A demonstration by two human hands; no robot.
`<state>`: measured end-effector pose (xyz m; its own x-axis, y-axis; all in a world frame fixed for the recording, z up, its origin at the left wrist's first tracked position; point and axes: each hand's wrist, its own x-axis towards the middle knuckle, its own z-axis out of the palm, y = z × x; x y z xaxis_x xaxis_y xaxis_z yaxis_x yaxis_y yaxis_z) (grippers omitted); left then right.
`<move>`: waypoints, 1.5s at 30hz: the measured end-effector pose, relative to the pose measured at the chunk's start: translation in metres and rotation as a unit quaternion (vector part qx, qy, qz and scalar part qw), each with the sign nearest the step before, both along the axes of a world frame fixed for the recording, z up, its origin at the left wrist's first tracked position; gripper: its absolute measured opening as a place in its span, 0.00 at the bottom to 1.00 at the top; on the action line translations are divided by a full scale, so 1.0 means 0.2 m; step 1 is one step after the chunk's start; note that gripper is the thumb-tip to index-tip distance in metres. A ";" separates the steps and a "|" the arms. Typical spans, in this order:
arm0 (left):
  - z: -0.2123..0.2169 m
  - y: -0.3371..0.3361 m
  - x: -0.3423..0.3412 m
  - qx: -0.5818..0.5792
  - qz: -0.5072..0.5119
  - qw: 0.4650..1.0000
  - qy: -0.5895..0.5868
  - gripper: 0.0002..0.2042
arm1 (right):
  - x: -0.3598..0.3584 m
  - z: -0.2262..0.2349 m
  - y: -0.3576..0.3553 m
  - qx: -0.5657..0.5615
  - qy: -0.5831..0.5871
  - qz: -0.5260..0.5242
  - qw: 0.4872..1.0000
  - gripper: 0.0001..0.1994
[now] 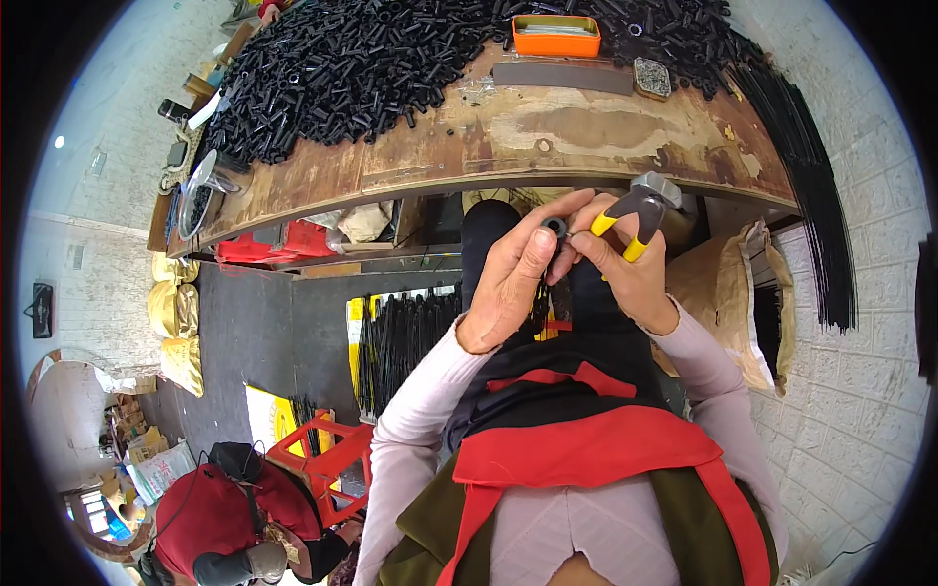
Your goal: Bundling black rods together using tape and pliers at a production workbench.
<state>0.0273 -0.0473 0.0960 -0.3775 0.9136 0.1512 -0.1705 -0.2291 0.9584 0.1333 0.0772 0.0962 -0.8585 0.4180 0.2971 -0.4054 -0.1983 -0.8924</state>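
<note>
Pinching a black tube [555, 227] just off the worktop's [596, 122] near edge.
The left hand [516, 273] squeezes the tube with finger and thumb; the right hand [627, 272] is wrapped round the pliers [640, 208], fingertips close by. A slip could drop the tube, and swinging pliers could bump that edge.

On the brown wooden counter [440, 156]: one orange rectangular tin [557, 46], one clear square box [653, 95], one flat grey strip [563, 77], uncountable black tubes [342, 78]. Before it: two bare hands [508, 278], one yellow-and-black steel-headed tool [640, 208], one round black piece [555, 235]. Below its left end: three gold bags [173, 311].
</note>
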 end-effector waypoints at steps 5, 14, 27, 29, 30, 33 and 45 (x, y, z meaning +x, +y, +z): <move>-0.01 0.01 0.02 0.034 0.029 0.999 0.020 0.27 | 0.00 0.00 0.01 0.038 -0.015 -0.010 0.999 0.05; -0.02 -0.01 -0.03 0.029 0.020 0.999 0.002 0.31 | 0.04 0.18 0.11 0.175 -0.147 -0.024 0.973 0.07; -0.03 0.00 -0.01 0.017 -0.032 0.998 0.042 0.23 | 0.29 0.29 0.09 0.154 -0.395 0.158 0.892 0.13; -0.03 -0.01 -0.01 0.024 -0.033 0.998 0.043 0.23 | 0.29 0.26 0.12 0.194 -0.333 0.155 0.909 0.15; -0.02 -0.01 -0.01 0.014 -0.041 0.998 0.050 0.23 | 0.29 0.27 0.14 0.192 -0.334 0.155 0.910 0.15; -0.02 -0.03 -0.02 -0.002 -0.043 0.997 0.061 0.23 | 0.26 0.41 0.18 0.209 -0.394 0.234 0.864 0.17; 0.04 -0.16 -0.03 -0.048 -0.140 0.987 0.061 0.31 | 0.25 0.38 0.15 -0.074 -0.481 0.433 0.759 0.16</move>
